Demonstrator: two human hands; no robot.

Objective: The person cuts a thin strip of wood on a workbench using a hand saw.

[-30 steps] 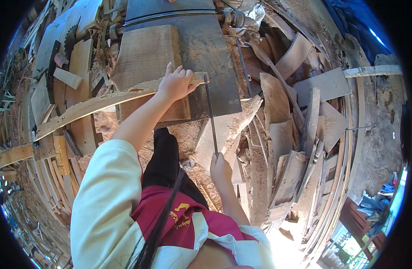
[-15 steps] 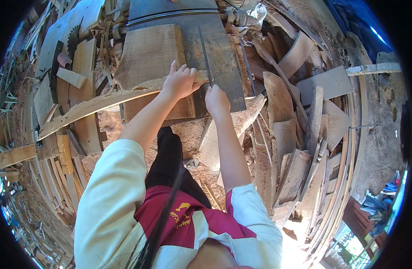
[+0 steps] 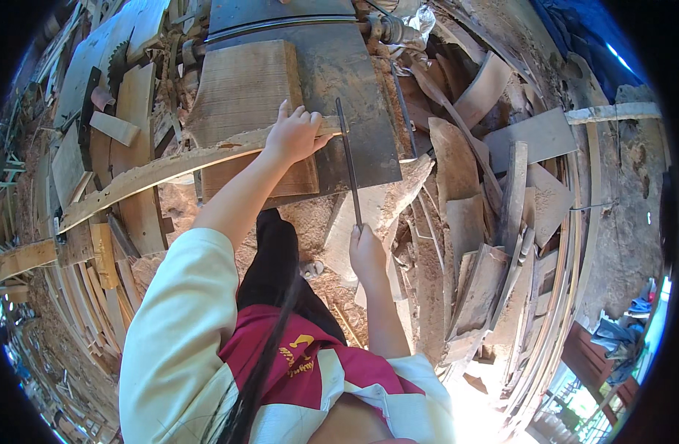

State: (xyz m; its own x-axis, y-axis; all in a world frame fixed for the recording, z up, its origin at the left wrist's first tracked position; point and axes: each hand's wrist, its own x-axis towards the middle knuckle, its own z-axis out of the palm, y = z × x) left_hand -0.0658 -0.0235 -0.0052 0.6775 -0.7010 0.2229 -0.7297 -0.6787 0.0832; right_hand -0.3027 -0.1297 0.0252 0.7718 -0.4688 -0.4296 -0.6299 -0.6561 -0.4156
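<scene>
A long, narrow wooden strip (image 3: 169,169) with a rough edge runs from the left across a thick board (image 3: 243,85) on a dark metal table (image 3: 336,66). My left hand (image 3: 294,135) grips the strip near its right end, pressing it down, with one finger raised and the thumb stretched to the right. In my right hand (image 3: 369,253) is the near end of a long, thin dark file (image 3: 350,163). The file points away from me, its far part beside the strip's right end. My right hand is closed and hangs short of the table's near edge.
Offcuts and curved wood pieces (image 3: 465,214) are heaped to the right, with a grey flat panel (image 3: 532,137) among them. On the left lie boards (image 3: 136,140), a toothed saw blade (image 3: 117,59) and a small block (image 3: 115,127). Sawdust covers the ground.
My right hand has drawn the file back toward me, from beside the strip's end to well short of the table. My left hand keeps its grip on the strip.
</scene>
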